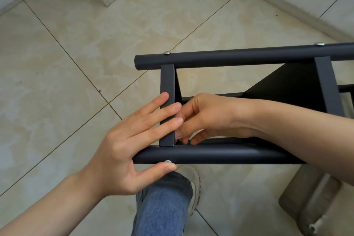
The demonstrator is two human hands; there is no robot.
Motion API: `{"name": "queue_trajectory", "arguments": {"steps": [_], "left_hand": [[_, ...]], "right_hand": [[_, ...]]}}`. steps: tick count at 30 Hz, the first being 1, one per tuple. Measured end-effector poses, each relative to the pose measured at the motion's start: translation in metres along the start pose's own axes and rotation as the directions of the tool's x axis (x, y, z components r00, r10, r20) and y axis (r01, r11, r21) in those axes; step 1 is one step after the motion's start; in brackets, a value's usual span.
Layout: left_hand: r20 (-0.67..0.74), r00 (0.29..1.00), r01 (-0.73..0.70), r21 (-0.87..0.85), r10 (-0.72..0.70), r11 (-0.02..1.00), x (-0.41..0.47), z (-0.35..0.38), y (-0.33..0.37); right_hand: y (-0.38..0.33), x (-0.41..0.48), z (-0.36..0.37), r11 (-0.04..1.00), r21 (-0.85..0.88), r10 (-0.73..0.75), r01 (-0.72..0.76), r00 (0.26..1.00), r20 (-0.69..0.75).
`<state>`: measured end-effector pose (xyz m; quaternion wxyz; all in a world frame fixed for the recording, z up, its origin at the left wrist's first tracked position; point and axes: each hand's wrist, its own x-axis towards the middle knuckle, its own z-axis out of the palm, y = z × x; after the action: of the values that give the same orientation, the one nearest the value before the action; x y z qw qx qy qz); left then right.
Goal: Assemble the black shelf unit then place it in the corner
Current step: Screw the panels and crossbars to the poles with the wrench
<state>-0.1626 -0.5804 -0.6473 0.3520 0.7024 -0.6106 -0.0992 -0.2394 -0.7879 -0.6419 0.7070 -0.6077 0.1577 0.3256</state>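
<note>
- Two hands work at one end of the black shelf unit [249, 57]; it lies on its side on the tiled floor [76, 63], running from frame centre out toward 3 o'clock
- near tube [210, 154] and far tube [239, 56] run side by side; flat crossbar [167, 82] joins them at the 9 o'clock end; second crossbar [325, 82] and a black panel [291, 86] toward 3 o'clock
- left hand [132, 140] enters from 7 o'clock; fingers straight and spread, laid across the flat crossbar; thumb tip touches the near tube just beside a silver screw head [168, 161]
- right hand [206, 119] enters from 3 o'clock; fingers curled down inside the frame at the joint of crossbar and near tube; cannot tell whether they pinch anything
- two more screw heads on the far tube [167, 53] [320, 44]
- jeans leg [162, 207] and pale shoe [193, 178] at 6 o'clock, below the near tube
- grey blurred object [306, 197] at 4 o'clock; unidentifiable
</note>
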Motion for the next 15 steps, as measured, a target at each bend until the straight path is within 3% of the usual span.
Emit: {"name": "queue_trajectory", "arguments": {"steps": [9,15], "left_hand": [[-0.019,1.0,-0.005,-0.002,0.005,1.0,-0.0026,0.0021,0.001],[-0.02,1.0,-0.009,-0.007,0.009,1.0,-0.0033,0.0029,0.0003]], "right_hand": [[0.0007,-0.0037,0.0006,0.992,0.128,0.005,-0.007,1.0,0.017],[-0.0002,-0.0053,0.003,0.994,0.101,0.024,-0.028,0.999,0.04]]}}
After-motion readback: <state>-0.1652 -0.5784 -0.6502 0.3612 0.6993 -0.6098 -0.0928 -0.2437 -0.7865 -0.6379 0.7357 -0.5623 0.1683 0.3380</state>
